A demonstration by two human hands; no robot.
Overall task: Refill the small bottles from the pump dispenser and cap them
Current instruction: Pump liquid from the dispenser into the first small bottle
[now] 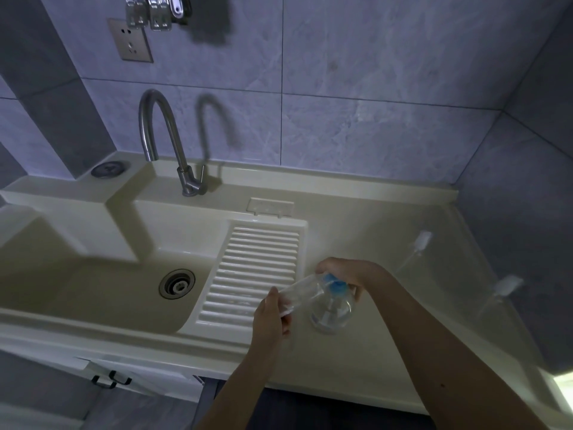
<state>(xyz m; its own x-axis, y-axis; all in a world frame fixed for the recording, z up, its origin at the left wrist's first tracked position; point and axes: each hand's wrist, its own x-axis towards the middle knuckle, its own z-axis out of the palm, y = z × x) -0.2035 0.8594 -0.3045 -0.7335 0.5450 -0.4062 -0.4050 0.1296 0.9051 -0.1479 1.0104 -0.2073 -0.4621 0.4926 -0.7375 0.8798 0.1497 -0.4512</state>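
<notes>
A clear pump dispenser [333, 311] with a blue pump head stands on the cream counter [387, 352] right of the ribbed washboard. My right hand [344, 270] rests on top of the blue pump head. My left hand [271, 318] holds a small clear bottle [299, 290] tilted, its open end up against the pump's spout. Two more small clear bottles lie on the counter to the right, one with a white cap [420, 242] further back and one with a white cap [505, 287] nearer the wall.
The sink basin [108, 283] with its drain [176, 283] lies to the left, the ribbed washboard [254, 274] sloping into it. A curved steel faucet [164, 135] rises behind. Tiled walls enclose the back and right. A cabinet handle [110, 380] shows below the counter edge.
</notes>
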